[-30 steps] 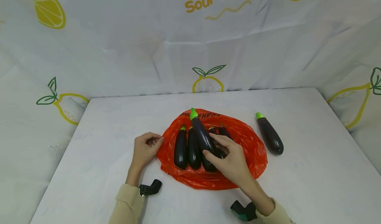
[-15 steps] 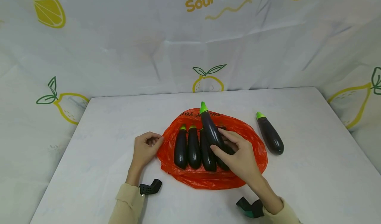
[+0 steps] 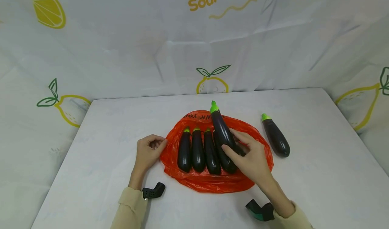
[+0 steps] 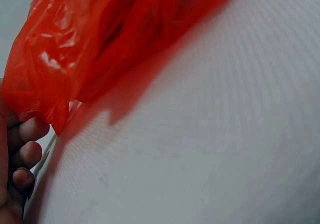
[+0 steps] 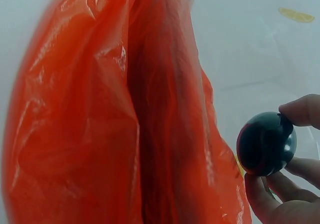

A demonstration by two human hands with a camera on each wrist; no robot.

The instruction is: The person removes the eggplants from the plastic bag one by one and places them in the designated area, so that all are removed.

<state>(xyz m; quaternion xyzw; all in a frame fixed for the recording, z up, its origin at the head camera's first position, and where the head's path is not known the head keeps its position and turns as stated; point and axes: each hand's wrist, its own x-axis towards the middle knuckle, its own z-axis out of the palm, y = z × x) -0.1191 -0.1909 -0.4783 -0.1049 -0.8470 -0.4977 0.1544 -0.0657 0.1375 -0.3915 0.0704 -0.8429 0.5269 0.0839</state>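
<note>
A red plastic bag (image 3: 209, 186) lies opened out on the white table, with several dark purple eggplants (image 3: 198, 151) side by side in it. My left hand (image 3: 150, 151) pinches the bag's left rim between thumb and fingers; the left wrist view shows the bunched red plastic (image 4: 55, 84) at the fingertips. Over the right part of the bag, my right hand (image 3: 247, 156) grips another eggplant (image 3: 223, 127), its green stem end pointing away and its body tilted above the row. In the right wrist view the round end of this eggplant (image 5: 265, 144) sits between thumb and fingers.
One more eggplant (image 3: 276, 137) lies on the table (image 3: 319, 175) to the right of the bag. Behind the table hangs a white cloth (image 3: 127, 53) printed with lemons. Each wrist wears a black camera mount (image 3: 154, 191).
My right hand has moved to the right and slightly away with the eggplant it grips, uncovering more of the row below. The left hand stays at the bag's rim.
</note>
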